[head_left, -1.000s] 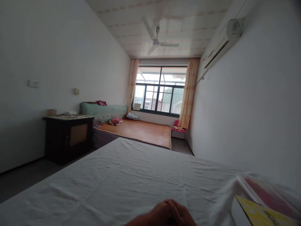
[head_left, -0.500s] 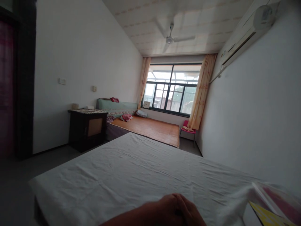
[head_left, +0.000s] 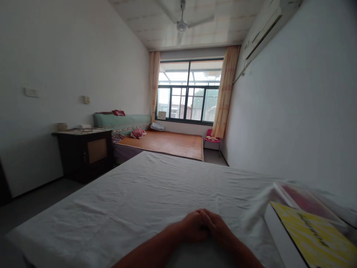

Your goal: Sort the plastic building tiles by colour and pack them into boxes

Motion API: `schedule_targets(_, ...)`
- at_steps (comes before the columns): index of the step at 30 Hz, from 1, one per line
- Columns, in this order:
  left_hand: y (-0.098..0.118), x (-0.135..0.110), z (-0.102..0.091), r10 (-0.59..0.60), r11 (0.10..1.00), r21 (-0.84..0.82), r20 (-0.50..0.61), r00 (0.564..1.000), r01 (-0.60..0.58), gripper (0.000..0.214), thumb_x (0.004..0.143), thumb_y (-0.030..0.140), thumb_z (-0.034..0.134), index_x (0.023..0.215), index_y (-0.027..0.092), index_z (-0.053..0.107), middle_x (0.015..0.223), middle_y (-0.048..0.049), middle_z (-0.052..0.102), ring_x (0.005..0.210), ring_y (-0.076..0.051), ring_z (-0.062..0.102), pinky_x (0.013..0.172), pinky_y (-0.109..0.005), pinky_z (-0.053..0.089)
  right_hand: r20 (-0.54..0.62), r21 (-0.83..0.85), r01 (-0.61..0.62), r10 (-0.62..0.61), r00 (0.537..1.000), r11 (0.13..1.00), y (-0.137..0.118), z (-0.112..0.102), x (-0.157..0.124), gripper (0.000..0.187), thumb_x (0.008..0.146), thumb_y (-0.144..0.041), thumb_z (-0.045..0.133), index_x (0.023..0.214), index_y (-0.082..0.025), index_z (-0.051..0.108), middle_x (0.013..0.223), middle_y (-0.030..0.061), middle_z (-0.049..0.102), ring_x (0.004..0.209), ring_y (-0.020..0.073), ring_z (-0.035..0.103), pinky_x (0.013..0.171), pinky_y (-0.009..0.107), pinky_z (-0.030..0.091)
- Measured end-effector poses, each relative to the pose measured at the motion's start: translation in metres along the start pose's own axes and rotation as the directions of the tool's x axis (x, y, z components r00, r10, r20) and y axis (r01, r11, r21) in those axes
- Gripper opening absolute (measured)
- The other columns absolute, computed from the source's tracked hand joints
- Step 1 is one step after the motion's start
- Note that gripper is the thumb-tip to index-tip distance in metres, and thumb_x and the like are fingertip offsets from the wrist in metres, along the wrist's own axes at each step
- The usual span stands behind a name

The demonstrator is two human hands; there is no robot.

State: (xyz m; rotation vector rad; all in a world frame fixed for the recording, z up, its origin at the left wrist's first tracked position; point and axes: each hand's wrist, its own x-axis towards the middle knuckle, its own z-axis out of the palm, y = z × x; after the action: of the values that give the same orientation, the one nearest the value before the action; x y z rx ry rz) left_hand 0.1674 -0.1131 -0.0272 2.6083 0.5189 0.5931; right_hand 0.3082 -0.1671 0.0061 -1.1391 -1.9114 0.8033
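Observation:
My left hand (head_left: 193,226) and my right hand (head_left: 214,222) are clasped together over the near part of a white sheet (head_left: 134,197). Their fingers are closed against each other, and no object shows in either one. The right hand's fingers overlap the left. Both forearms come up from the bottom edge. To the right of the hands lies a white box with a yellow patterned top (head_left: 312,230), apart from them. Behind that box sits a clear plastic case with something dark red inside (head_left: 304,199).
Past the sheet is a bed with an orange-brown mat (head_left: 170,143). A dark cabinet (head_left: 72,156) stands at the left, and a pink chair (head_left: 211,137) is beside the curtain (head_left: 223,93). The right wall (head_left: 292,123) runs close along the sheeted surface.
The view has tilted down and turned right. The clasped hands now show more fully, higher in the picture, and more of the yellow-topped box has come into sight.

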Motion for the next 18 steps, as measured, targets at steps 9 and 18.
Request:
schedule_targets(9, 0.0011, 0.0045, -0.0050, -0.016, 0.989, -0.149, 0.017, 1.000, 0.018, 0.029, 0.071, 0.011, 0.054, 0.096, 0.016, 0.069, 0.090, -0.0021, 0.072, 0.078, -0.016, 0.063, 0.073, -0.022, 0.050, 0.000, -0.041, 0.006, -0.006, 1.000, 0.999, 0.0064, -0.0039, 0.0055, 0.051, 0.093, -0.053, 0.028, 0.095, -0.019, 0.066, 0.089, 0.0045, 0.068, 0.083, 0.0184, 0.060, 0.079, 0.030, 0.045)
schedule_targets(18, -0.0049, 0.0073, -0.0024, -0.011, 0.979, -0.202, 0.000, 1.000, 0.011, 0.026, 0.072, 0.011, 0.051, 0.090, 0.015, 0.070, 0.089, -0.0041, 0.071, 0.082, -0.018, 0.064, 0.077, -0.025, 0.050, 0.012, -0.073, 0.004, -0.003, 1.000, 0.997, 0.0031, -0.0100, 0.0050, 0.050, 0.094, -0.051, 0.028, 0.101, -0.019, 0.066, 0.096, 0.0041, 0.069, 0.087, 0.0180, 0.061, 0.082, 0.029, 0.045)
